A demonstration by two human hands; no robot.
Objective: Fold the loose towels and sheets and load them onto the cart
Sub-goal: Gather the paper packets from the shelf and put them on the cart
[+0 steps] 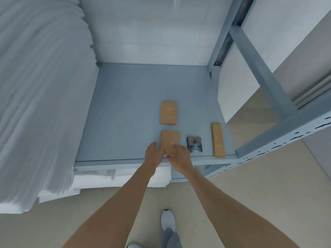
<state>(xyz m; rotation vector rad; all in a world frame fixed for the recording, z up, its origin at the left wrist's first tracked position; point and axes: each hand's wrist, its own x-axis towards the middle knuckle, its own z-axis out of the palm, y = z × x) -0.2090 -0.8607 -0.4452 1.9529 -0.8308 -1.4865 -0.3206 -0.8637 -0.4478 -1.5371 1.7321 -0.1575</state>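
A tall stack of folded white linen (41,97) fills the left side of a grey metal shelf (125,108). Near the shelf's front edge lies a tan flat packet (170,140). My left hand (155,154) grips its near left corner and my right hand (179,154) grips its near right corner, fingers curled over the packet's end. More white folded towels (114,179) lie on the level below.
A second tan packet (169,113) lies farther back, a narrow tan one (218,140) at the right front, and a small dark card (194,144) between them. The grey rack upright (259,72) and perforated beam (279,140) stand right. Beige floor and my white shoe (168,221) are below.
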